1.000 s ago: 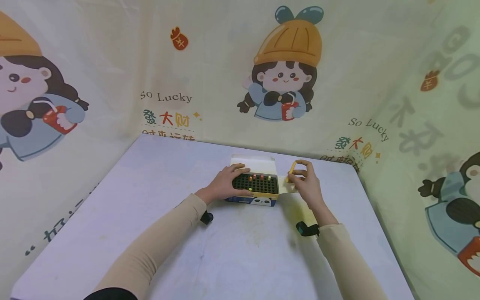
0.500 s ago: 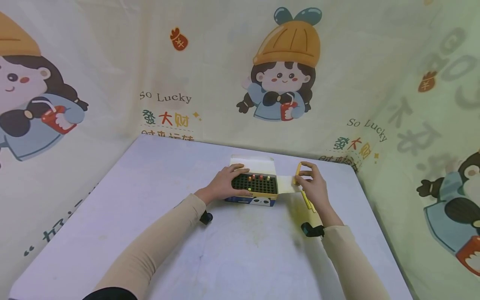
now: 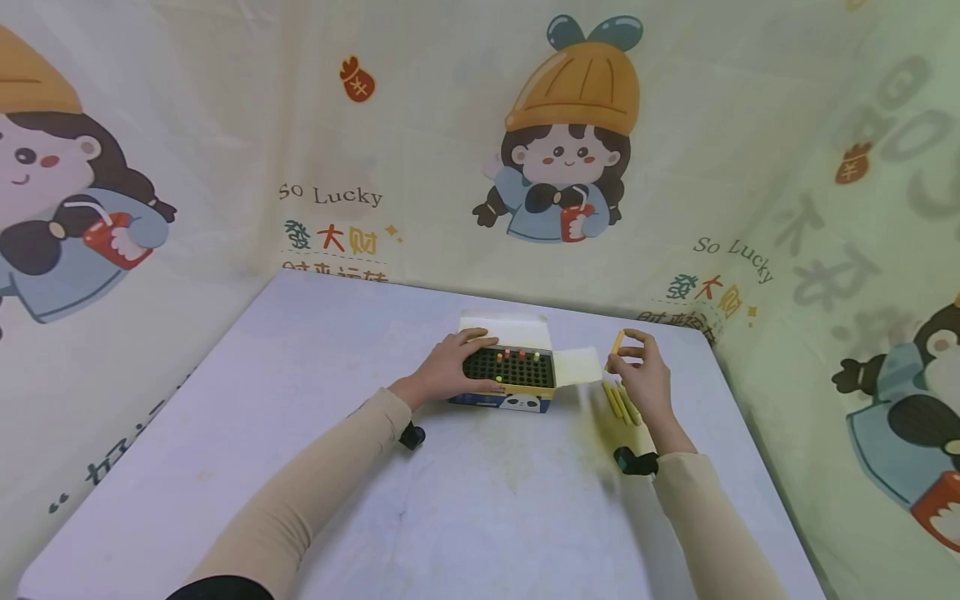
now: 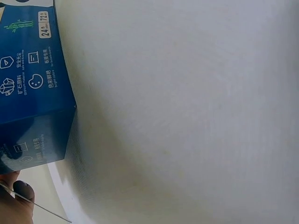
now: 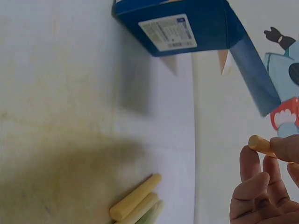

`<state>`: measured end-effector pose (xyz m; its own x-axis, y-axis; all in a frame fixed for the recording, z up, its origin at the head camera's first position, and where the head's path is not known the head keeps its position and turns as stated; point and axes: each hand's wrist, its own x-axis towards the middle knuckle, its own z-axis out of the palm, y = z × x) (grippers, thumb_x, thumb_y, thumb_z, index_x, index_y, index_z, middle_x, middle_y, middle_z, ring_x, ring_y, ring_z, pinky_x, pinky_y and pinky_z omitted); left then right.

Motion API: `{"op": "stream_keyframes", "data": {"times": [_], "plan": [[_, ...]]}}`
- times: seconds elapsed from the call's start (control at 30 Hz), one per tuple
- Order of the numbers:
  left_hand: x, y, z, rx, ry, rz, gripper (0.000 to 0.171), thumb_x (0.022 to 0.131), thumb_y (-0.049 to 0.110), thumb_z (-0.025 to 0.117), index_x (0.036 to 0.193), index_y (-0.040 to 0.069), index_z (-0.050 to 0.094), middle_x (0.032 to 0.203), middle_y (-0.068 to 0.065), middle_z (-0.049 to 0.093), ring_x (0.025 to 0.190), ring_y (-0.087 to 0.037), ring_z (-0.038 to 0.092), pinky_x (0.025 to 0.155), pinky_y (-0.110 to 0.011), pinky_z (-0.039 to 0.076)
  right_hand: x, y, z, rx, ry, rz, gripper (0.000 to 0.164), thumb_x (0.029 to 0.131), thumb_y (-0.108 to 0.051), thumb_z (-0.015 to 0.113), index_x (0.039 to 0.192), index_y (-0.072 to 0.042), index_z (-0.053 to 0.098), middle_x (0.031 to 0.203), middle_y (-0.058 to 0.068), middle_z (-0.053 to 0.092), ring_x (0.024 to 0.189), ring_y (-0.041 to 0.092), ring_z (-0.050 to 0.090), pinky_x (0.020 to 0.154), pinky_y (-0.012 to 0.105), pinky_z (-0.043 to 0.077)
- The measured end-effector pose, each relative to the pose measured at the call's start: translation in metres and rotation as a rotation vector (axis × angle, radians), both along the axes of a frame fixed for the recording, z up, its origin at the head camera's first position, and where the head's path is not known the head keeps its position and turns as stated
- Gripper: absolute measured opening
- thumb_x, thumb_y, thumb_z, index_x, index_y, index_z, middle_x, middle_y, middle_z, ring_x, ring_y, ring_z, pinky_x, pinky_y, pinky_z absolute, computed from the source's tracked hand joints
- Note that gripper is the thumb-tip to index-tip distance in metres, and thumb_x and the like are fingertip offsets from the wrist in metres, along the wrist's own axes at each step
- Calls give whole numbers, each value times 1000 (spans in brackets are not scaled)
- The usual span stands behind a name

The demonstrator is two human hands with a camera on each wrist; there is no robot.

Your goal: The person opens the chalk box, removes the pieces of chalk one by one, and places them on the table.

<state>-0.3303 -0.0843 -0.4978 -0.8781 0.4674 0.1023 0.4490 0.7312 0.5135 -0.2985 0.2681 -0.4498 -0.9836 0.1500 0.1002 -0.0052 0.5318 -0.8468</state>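
An open chalk box [image 3: 491,400], blue and yellow with a panda on its front, stands on the table. Its black insert [image 3: 517,372] has rows of holes, with a few coloured chalk ends showing. My left hand [image 3: 450,367] grips the box across its left end, thumb at the front and fingers toward the back. Right of the box, my right hand [image 3: 647,375] pinches a yellow-orange chalk stick [image 5: 259,144] between thumb and fingertips, raised above the table. Below that hand lie several yellowish chalk sticks [image 3: 617,403] side by side; the right wrist view shows them [image 5: 135,198] close up.
The box's back lid [image 3: 504,327] stands open behind it, and a side flap [image 3: 577,366] sticks out to the right. The white table [image 3: 450,517] meets a cartoon-printed cloth [image 3: 427,150] at the back and sides.
My right hand has moved right, away from the box, with the chalk stick. The yellowish sticks on the table and the side flap have come into fuller view. My left hand stays put.
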Motion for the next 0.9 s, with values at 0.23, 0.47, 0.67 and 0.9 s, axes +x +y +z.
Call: {"op": "stream_keyframes", "data": {"times": [0.23,0.47,0.67,0.9], "plan": [[1,0,2,-5,8,-3,92,84,70,72,161,34,38,170,-1,26,154,-34,30,121,-63,25,-2,14,-3,44,-27,-26,60,104,-27,62,158,-18,39,130,19,63,100,27,72,81,32,52],[0,-1,0,-20,2,-3,91,85,73,70,161,37,37,167,-3,32,152,-36,33,120,-64,26,-5,31,-12,123,-79,-48,58,103,-18,61,157,-12,40,130,24,63,107,40,70,79,36,52],[2,-1,1,-54,12,10,92,84,76,68,161,37,37,164,-6,36,147,-36,37,116,-64,28,-4,44,-25,243,-128,-15,56,101,-14,61,153,-6,42,127,28,64,90,35,68,60,30,48],[3,-1,2,-159,123,21,91,85,82,60,161,37,36,166,3,35,142,-37,36,108,-60,31,-1,57,-35,316,-201,-18,54,99,-12,60,151,-4,44,127,31,64,95,39,67,64,34,51]]}}
